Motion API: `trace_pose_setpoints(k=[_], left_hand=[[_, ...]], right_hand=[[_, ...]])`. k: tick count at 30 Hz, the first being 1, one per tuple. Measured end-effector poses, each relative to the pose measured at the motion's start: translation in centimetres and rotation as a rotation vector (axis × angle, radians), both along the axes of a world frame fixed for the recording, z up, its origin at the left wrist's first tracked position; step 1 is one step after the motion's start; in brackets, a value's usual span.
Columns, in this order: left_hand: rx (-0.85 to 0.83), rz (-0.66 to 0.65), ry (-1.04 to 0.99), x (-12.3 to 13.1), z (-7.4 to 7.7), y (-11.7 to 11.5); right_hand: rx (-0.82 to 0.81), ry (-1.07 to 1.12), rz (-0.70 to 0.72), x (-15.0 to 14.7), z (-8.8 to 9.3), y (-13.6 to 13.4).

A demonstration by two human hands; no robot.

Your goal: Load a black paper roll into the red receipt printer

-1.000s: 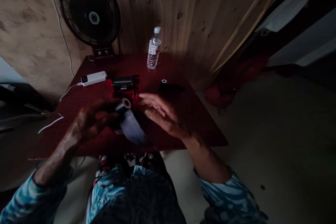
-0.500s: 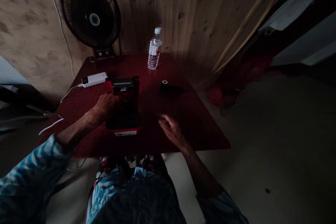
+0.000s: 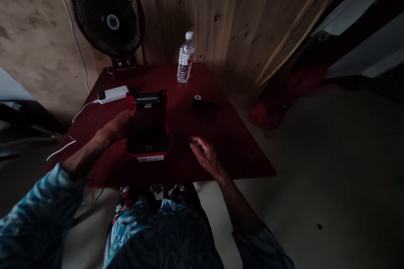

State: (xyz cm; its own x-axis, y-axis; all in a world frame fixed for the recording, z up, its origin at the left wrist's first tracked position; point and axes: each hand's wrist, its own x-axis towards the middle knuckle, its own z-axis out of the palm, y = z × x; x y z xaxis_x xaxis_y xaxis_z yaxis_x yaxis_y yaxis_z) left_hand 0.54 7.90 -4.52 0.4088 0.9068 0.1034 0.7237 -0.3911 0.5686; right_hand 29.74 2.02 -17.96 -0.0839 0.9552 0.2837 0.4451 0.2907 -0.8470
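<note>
On the dark red table stands a red and black device with a raised bar at its far end and a white label on its near edge. My left hand reaches over the middle of this device; its fingers are lost in shadow. My right hand hovers over or rests on the table to the right of the device, thumb and fingers close together; whether anything small is between them cannot be made out. A dark roll with a pale ring end lies beyond my right hand.
A clear water bottle stands near the table's far edge. At the back left is a fan. A white power bank with a cable lies left of the device. Behind the table rises a wooden wall.
My left hand has shifted slightly within the device's area, with its wrist a little further left and more of the black near part showing. My right hand has barely moved.
</note>
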Motion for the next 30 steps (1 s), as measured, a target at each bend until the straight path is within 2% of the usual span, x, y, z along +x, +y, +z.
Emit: trace_pose_setpoints(k=[3,5,9,11,14,18,21,26,28,30], left_hand=[[0.005,-0.039,-0.045,-1.6,0.7,-3.4],[0.071,-0.056,-0.041,-1.9,0.8,-5.9],[0.290,-0.062,0.104,-1.2,-0.5,-8.9],[0.407,-0.050,0.120,-0.7,-1.3,-9.2],[0.519,-0.107,0.111,-0.4,-2.2,-9.3],[0.591,-0.138,0.129,-0.6,-2.8,-9.8],[0.618,-0.184,0.152,-0.8,-2.9,-10.1],[0.632,-0.234,0.134,-0.9,-3.0,-10.1],[0.607,-0.216,0.125,-0.9,-3.1,-10.3],[0.565,-0.186,0.108,-0.8,-3.3,-10.5]], right_hand=[[-0.015,-0.016,-0.011,-0.1,0.2,-0.1],[-0.026,-0.019,-0.015,-0.1,0.2,-0.1],[-0.057,0.000,-0.034,-0.1,-0.2,0.1],[-0.068,0.000,-0.036,-0.1,-0.3,0.1],[-0.077,0.001,-0.007,-0.2,-0.1,0.1],[-0.105,0.057,0.042,-1.4,1.7,1.0],[-0.054,0.159,0.078,-3.3,3.8,3.8],[-0.060,0.377,0.141,-6.8,6.9,10.9],[-0.077,0.400,0.164,-7.8,7.6,12.2],[-0.108,0.401,0.167,-8.4,7.9,12.0]])
